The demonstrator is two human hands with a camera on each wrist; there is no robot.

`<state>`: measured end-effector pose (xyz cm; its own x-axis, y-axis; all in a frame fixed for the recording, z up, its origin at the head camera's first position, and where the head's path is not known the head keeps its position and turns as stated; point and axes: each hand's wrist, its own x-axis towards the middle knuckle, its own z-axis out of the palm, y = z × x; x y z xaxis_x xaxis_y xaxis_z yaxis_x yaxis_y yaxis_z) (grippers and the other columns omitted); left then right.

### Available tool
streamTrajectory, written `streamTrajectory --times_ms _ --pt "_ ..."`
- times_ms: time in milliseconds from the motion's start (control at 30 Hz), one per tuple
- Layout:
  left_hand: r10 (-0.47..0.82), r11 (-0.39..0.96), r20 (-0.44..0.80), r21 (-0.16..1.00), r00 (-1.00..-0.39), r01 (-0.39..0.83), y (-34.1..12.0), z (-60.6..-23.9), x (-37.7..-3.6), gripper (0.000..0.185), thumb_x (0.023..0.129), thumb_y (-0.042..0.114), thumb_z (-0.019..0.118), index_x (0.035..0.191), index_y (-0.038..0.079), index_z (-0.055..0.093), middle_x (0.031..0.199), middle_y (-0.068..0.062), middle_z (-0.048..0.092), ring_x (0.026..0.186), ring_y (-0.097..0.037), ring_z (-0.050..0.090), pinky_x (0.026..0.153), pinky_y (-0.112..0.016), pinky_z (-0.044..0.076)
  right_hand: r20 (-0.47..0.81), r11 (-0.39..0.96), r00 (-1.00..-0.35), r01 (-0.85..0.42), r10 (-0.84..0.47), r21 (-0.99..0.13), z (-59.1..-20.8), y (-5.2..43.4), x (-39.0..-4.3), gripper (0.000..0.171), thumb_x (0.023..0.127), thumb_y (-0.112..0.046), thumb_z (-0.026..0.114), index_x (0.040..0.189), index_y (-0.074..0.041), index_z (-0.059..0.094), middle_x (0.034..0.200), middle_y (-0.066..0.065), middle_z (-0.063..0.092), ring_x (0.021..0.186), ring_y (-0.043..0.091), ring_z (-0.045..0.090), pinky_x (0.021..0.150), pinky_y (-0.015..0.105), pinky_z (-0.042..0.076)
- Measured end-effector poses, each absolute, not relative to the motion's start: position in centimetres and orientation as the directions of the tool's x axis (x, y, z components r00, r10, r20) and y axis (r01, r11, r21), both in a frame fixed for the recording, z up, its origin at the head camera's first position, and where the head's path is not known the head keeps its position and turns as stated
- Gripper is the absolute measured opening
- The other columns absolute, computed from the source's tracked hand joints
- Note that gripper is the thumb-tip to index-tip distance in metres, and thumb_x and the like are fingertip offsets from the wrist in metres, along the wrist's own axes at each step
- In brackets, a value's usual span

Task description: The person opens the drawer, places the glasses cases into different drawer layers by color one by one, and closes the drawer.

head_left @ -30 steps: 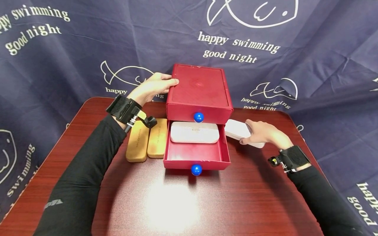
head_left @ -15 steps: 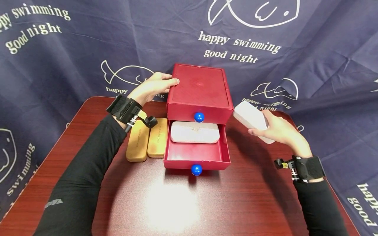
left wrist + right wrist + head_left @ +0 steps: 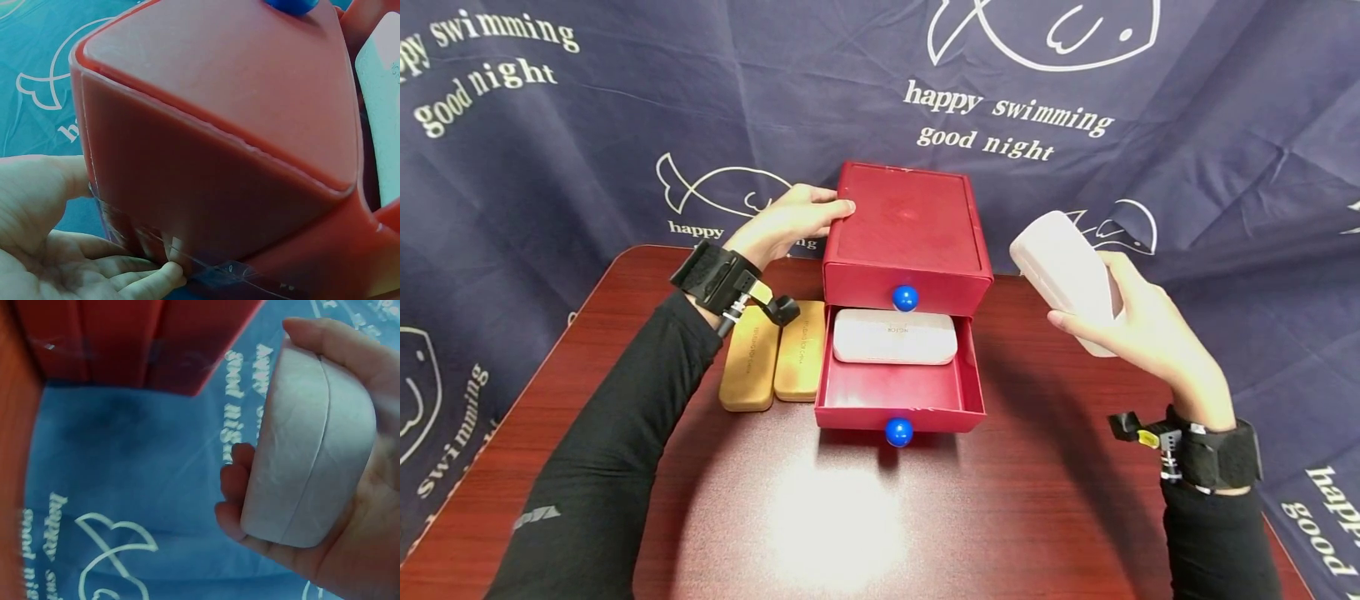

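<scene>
A dark red surface (image 3: 850,517) carries a red two-drawer box (image 3: 906,233); its lower drawer (image 3: 898,392) stands pulled out with one white case (image 3: 895,336) lying across its back half, and two tan cases (image 3: 775,357) lie side by side just left of the box. The left hand (image 3: 786,221) rests against the box's upper left edge, fingers fairly straight and pressing the wall — the left wrist view shows the palm and thumb flat on that side. The right hand (image 3: 1138,325) is raised well above the surface to the right of the box, its fingers and thumb curled round a second white case (image 3: 1063,279), which tilts with its far end up and touches nothing else. To do this well, I judge the case should be turned level and crosswise, then lowered into the bare front half of the drawer beside the first, while the left hand steadies the box — the top drawer's blue knob (image 3: 904,297) overhangs there.
</scene>
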<state>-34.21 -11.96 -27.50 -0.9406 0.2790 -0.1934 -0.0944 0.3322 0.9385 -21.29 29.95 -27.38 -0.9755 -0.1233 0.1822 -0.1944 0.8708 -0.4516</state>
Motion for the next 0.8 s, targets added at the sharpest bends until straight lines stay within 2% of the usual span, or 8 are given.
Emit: streamTrajectory --times_ms 200,333,433,633,800 --pt "0.281 0.321 -0.189 0.942 -0.941 -0.094 -12.0 -27.6 -34.3 0.056 0.103 0.024 0.055 0.154 0.002 0.042 0.149 -0.017 0.054 0.137 -0.024 0.054 0.120 -0.035 0.040 0.266 0.828 -0.948 -0.286 -0.172 -0.482 -26.3 28.3 -19.6 0.076 0.076 -0.034 0.090 0.141 -0.025 0.049 0.107 0.008 0.068 0.080 0.007 0.057 0.066 0.013 0.042" --pt "0.284 0.314 -0.192 0.944 -0.940 -0.098 -12.0 -27.7 -34.4 0.057 0.103 0.024 0.055 0.154 0.003 0.041 0.150 -0.016 0.053 0.138 -0.023 0.053 0.120 -0.034 0.040 0.305 0.825 -0.920 -0.362 -0.244 -0.433 -25.6 27.2 -18.7 0.080 0.073 -0.031 0.092 0.140 -0.024 0.050 0.108 0.005 0.067 0.082 0.010 0.055 0.069 0.013 0.041" --pt "0.283 0.316 -0.193 0.944 -0.940 -0.099 -12.0 -27.7 -34.4 0.057 0.103 0.024 0.055 0.154 0.003 0.041 0.151 -0.016 0.053 0.138 -0.024 0.053 0.120 -0.034 0.040 0.329 0.830 -0.890 -0.428 -0.317 -0.358 -25.2 26.4 -18.2 0.080 0.071 -0.031 0.093 0.139 -0.021 0.052 0.110 0.002 0.066 0.085 0.014 0.054 0.072 0.017 0.040" --pt "0.278 0.324 -0.197 0.941 -0.940 -0.102 -12.0 -27.6 -34.2 0.057 0.103 0.025 0.055 0.154 0.004 0.042 0.151 -0.015 0.053 0.139 -0.024 0.053 0.120 -0.034 0.040 0.327 0.825 -0.822 -0.537 -0.465 -0.176 -24.5 24.8 -17.7 0.082 0.066 -0.037 0.095 0.136 -0.019 0.054 0.107 -0.003 0.066 0.085 0.013 0.057 0.072 0.033 0.048" --pt "0.273 0.333 -0.193 0.938 -0.942 -0.096 -12.0 -27.4 -34.0 0.055 0.104 0.025 0.054 0.153 0.004 0.044 0.148 -0.017 0.055 0.136 -0.026 0.055 0.119 -0.034 0.041 0.293 0.785 -0.762 -0.617 -0.577 -0.060 -24.3 23.6 -17.7 0.079 0.066 -0.040 0.092 0.133 -0.016 0.057 0.108 -0.002 0.067 0.086 0.015 0.060 0.070 0.040 0.052"
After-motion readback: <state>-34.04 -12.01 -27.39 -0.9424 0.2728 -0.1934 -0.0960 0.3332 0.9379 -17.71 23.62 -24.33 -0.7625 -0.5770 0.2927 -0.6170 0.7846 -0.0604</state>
